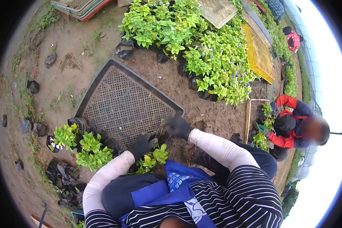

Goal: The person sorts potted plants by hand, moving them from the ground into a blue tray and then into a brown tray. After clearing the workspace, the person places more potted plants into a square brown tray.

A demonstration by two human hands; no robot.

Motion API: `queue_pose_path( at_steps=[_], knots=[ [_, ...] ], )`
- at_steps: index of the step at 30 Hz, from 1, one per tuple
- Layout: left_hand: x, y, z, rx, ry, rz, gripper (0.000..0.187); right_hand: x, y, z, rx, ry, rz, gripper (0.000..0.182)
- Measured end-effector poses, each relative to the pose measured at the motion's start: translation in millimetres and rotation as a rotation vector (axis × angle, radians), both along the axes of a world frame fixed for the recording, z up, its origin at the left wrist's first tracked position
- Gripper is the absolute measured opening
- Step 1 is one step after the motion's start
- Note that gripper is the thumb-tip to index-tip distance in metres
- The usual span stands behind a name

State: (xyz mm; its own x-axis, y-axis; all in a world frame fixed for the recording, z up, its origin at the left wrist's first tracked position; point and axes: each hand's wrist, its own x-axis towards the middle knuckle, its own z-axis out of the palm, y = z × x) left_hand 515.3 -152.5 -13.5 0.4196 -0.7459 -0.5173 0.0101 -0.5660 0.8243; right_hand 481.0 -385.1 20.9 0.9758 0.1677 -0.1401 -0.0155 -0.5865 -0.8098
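Observation:
Both my hands wear dark gloves and meet over the near corner of a black mesh tray (pixel 127 100). My left hand (pixel 142 146) is closed against the dark bag of a small leafy plant (pixel 154 157), whose yellow-green leaves show below my fingers, toward my lap. My right hand (pixel 177 127) is just beyond and to the right, fingers curled and close to that bag; what they pinch is hidden. More bagged plants (pixel 93 152) stand left of my left hand, along the tray's near edge.
Dense flowering plants (pixel 220 64) in black bags fill the ground ahead, beside a yellow crate (pixel 259 53). At right, a person (pixel 292 125) in red sleeves crouches over plants in a tray. Stacked trays (pixel 79 7) lie upper left; crumpled black bags (pixel 60 173) lie lower left.

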Motion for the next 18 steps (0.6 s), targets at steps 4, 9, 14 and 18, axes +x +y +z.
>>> queue_pose_path(
  at_steps=[4, 9, 14, 18],
  knots=[
    [7.2, 7.4, 1.1, -0.066, 0.008, -0.021, 0.045, 61.8, -121.6, -79.1, -0.278, -0.263, -0.792, 0.058],
    [10.4, 9.8, 2.3, -0.072, 0.041, -0.046, 0.048, 117.6, -134.8, -47.7, -0.597, 0.288, -1.005, 0.048],
    [7.7, 17.4, -3.4, -0.063, 0.216, 0.009, 0.051, 98.8, -168.3, -77.4, -0.362, 0.104, -1.004, 0.02],
    [35.4, 11.7, 15.3, -0.012, 0.269, 0.161, 0.051, 58.4, -132.7, -51.3, -0.099, -0.118, -0.732, 0.008]
  ],
)
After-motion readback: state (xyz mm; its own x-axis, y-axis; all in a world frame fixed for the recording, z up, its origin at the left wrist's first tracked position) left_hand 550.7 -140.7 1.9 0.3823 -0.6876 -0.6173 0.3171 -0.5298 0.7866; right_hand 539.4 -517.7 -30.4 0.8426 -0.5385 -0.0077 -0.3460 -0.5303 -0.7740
